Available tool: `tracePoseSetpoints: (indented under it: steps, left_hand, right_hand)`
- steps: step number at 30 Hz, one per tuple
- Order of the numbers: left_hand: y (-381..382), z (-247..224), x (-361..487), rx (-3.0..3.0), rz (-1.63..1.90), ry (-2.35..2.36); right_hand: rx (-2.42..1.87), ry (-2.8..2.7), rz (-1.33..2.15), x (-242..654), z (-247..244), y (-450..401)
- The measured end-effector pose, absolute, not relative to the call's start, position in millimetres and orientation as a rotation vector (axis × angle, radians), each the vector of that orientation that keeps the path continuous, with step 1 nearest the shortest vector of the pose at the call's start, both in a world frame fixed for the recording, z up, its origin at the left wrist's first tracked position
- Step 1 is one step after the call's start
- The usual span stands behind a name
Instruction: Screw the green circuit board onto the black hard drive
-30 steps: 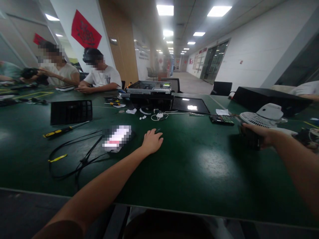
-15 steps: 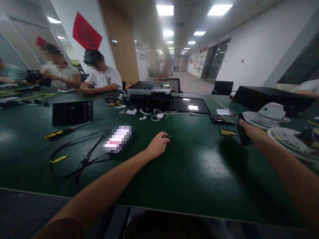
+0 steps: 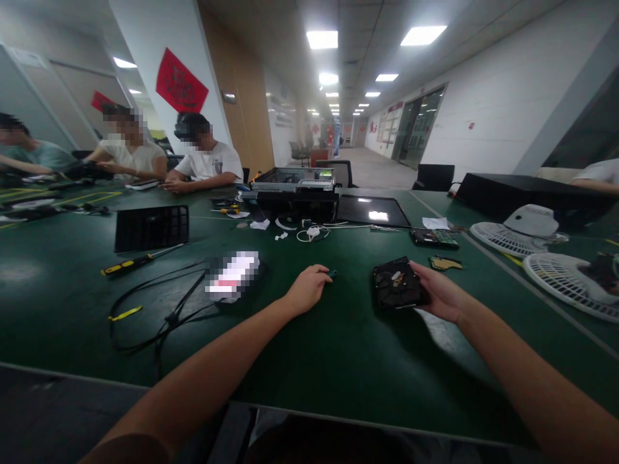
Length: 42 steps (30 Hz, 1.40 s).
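My right hand (image 3: 442, 295) grips a black hard drive (image 3: 397, 283) by its right edge. The drive is raised a little over the green table, its dark face with a small silvery patch turned toward me. Near the middle of the table, my left hand (image 3: 308, 288) rests with its fingers closed on a small dark-green piece (image 3: 332, 274), too small to name. Beyond my right hand lie a gold-and-dark flat part (image 3: 445, 263) and another drive with a green circuit board (image 3: 434, 238).
Left of my arm are a phone-like lit device (image 3: 233, 277), black cables (image 3: 170, 317), a yellow-black screwdriver (image 3: 126, 265) and a dark panel (image 3: 152, 229). An open computer case (image 3: 293, 180) stands at the back. White fan grilles (image 3: 570, 280) lie right. Several people sit around the table.
My right hand has moved left from beside the fan grilles, turning the hard drive so its face shows. My left hand stays put on the small piece. The camera view has tilted up slightly.
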<state>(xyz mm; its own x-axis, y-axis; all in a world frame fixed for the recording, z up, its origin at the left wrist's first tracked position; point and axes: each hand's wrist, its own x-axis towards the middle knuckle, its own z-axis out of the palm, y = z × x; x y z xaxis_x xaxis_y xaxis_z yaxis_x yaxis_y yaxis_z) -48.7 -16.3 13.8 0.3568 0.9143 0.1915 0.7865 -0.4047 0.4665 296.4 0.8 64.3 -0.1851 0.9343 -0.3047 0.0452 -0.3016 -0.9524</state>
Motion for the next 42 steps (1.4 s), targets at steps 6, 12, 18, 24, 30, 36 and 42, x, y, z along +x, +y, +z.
tracePoseSetpoints:
  steps: [6,12,18,24,30,36,42]
  left_hand:
    - [-11,9,-47,2.379,0.699,1.468]
    - [-9,9,-46,2.37,1.033,1.474]
    - [-38,40,-15,2.439,1.368,1.15]
    - [-68,58,37,2.299,1.502,0.98]
    - [-80,53,29,2.387,1.383,1.04]
    - [-104,33,6,2.645,0.815,1.299]
    - [-95,10,-9,2.508,0.539,1.52]
  right_hand:
    - [-1.605,-1.414,1.802,308,80,-23]
    - [-1.594,-1.755,1.881,291,73,-44]
    - [-1.189,-1.883,1.436,267,74,-53]
    - [-0.92,-1.613,1.378,232,72,-67]
    - [-0.96,-1.507,1.206,235,83,-73]
    - [-1.357,-1.62,0.865,307,81,-36]
    - [-2.013,-1.589,0.152,424,53,37]
